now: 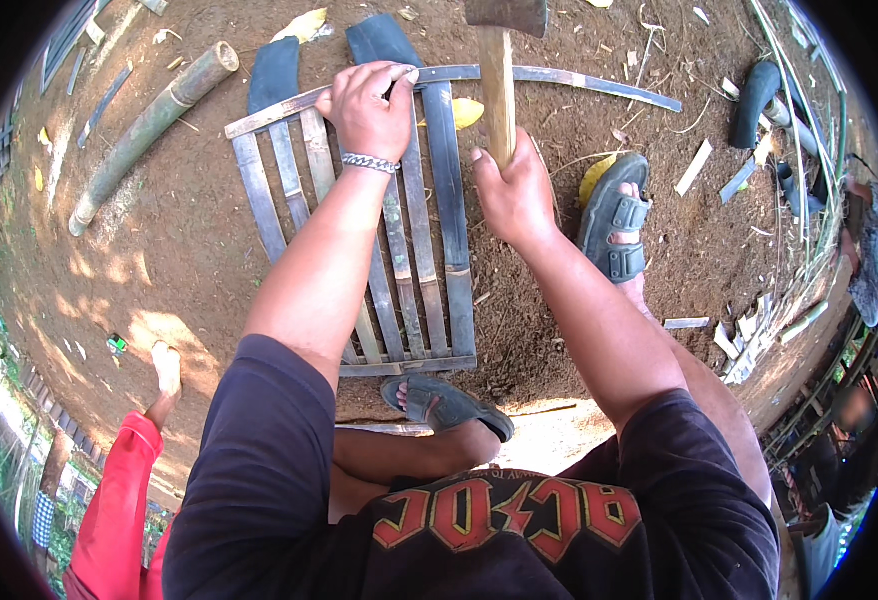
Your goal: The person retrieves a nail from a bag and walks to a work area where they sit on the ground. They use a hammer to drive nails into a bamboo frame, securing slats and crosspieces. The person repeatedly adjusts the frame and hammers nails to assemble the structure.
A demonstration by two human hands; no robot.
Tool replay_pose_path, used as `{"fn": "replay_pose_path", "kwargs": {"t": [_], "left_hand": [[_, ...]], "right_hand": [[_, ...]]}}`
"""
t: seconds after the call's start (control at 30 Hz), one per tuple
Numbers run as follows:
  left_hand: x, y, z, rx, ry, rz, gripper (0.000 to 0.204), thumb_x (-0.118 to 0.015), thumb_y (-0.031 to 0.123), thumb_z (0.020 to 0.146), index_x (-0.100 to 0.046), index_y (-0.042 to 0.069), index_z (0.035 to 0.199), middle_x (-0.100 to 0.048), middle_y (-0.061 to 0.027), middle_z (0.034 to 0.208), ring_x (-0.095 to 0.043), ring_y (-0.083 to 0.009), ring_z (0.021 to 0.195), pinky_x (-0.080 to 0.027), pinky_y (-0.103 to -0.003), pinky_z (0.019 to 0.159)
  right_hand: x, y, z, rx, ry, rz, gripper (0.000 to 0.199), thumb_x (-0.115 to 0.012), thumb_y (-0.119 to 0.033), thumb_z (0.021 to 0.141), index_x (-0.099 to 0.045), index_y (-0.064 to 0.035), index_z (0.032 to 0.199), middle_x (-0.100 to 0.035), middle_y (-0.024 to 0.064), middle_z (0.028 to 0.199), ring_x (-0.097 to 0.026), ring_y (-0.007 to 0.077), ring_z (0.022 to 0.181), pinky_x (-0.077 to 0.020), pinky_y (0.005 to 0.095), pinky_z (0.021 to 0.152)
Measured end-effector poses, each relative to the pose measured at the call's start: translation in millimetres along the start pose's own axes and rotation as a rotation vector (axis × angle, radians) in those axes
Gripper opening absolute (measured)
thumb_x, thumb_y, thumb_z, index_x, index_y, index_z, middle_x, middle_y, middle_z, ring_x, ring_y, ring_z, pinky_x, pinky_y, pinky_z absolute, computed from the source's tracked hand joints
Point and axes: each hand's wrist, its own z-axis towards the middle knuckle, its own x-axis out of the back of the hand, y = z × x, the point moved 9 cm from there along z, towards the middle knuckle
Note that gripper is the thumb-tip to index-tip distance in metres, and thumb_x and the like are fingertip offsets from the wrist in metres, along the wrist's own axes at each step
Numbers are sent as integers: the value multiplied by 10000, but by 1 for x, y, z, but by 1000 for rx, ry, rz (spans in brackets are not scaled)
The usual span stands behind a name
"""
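Bamboo slats form a flat panel [359, 230] lying on the dirt ground [189, 230]. Left hand [367, 105] closes over its top crosspiece [559, 82], while right hand [515, 190] grips the wooden handle of a hammer [499, 70] above it.

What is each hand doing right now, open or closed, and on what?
Left hand: closed, grip pressing on the top crossbar of the bamboo slat panel.
Right hand: closed, grip around the wooden handle of the hammer.
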Motion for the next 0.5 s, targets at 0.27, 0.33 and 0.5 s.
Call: {"fn": "replay_pose_path", "kwargs": {"t": [0.27, 0.33, 0.5], "left_hand": [[1, 5, 2, 1, -28, 27, 85, -767, 260, 835, -789, 195, 885, -742, 81, 990, -605, -152, 1053, -311, -377, 972], [1, 5, 2, 2, -28, 26, 75, -765, 252, 834, -790, 195, 876, -740, 83, 990, -602, -157, 1048, -312, -381, 973], [1, 5, 2, 0, -12, 2, 54, -762, 233, 823, -786, 192, 850, -737, 83, 988, -597, -173, 1036, -316, -393, 975]], "right_hand": [[-1, -7, -7, 57, -56, -66, 382, -599, -228, 970, -486, -3, 1257, -683, 304, 998, -655, 509, 959, -511, 559, 852], [-2, -7, -11, 71, -60, -54, 401, -587, -223, 977, -457, -19, 1297, -680, 311, 1008, -650, 516, 967, -507, 563, 858], [-9, -5, -21, 68, -129, -76, 427, -559, -203, 995, -407, -59, 1367, -671, 316, 1047, -637, 529, 996, -500, 572, 868]]}}
